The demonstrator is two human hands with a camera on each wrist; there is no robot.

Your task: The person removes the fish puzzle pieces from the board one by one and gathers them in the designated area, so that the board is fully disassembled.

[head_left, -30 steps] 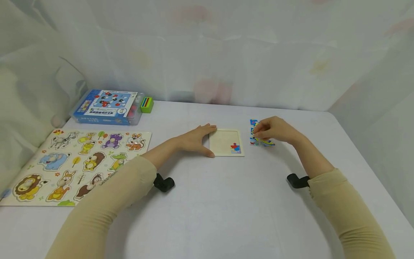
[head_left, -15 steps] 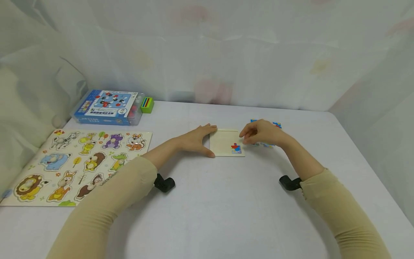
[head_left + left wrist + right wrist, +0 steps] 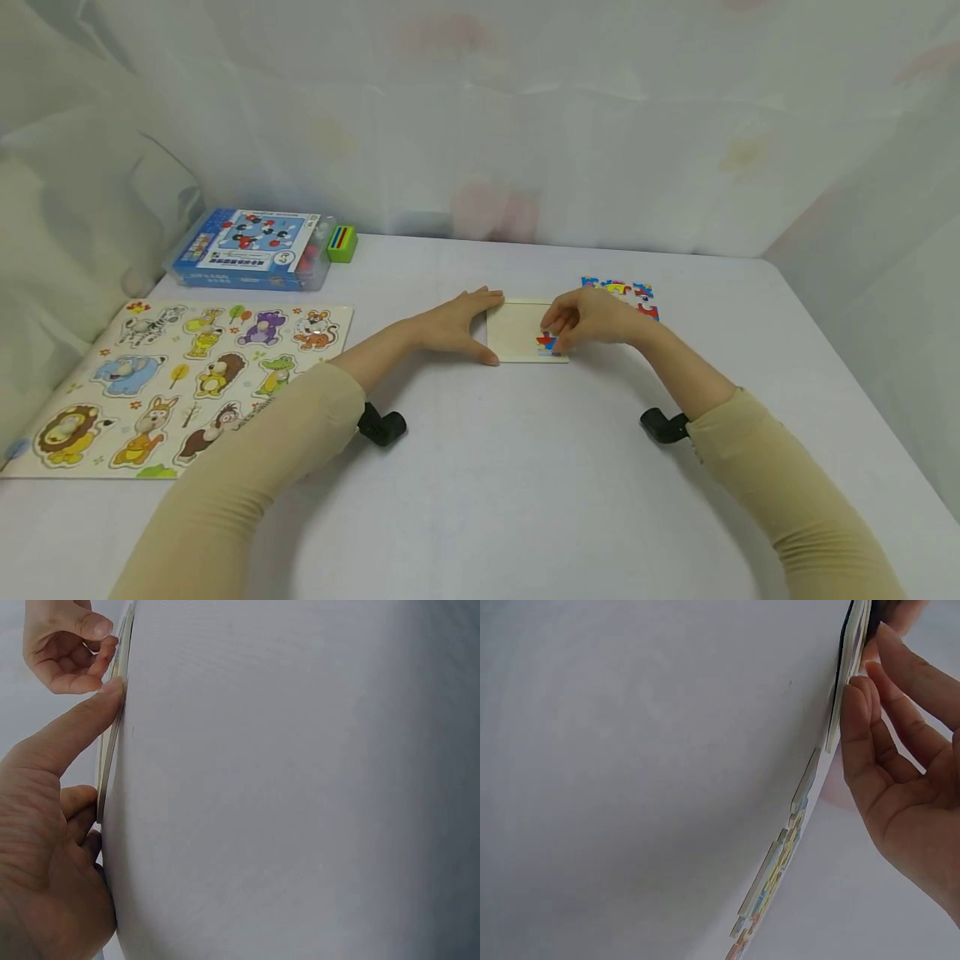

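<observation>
A shallow wooden puzzle tray [image 3: 517, 329] lies mid-table, with a red and blue jigsaw piece [image 3: 545, 346] in its near right corner. My left hand [image 3: 450, 323] steadies the tray's left side, thumb and fingers spread along the edge; in the left wrist view the thumb touches the rim. Over the tray's right side, my right hand [image 3: 596, 318] pinches a small puzzle piece, mostly hidden by the fingers. Its fingertips are close by the corner piece. More loose jigsaw pieces [image 3: 618, 287] lie just beyond the right hand, partly covered by it.
To the left lies a large animal knob puzzle board [image 3: 180, 367], partly under the left forearm. Behind it sit a clear-lidded blue box [image 3: 247, 250] and a small green block [image 3: 342, 243]. A white curtain [image 3: 480, 125] hangs along the back.
My right hand has moved left from the loose pieces to the tray's right side, uncovering some of those pieces. The left hand has stayed on the tray's left edge.
</observation>
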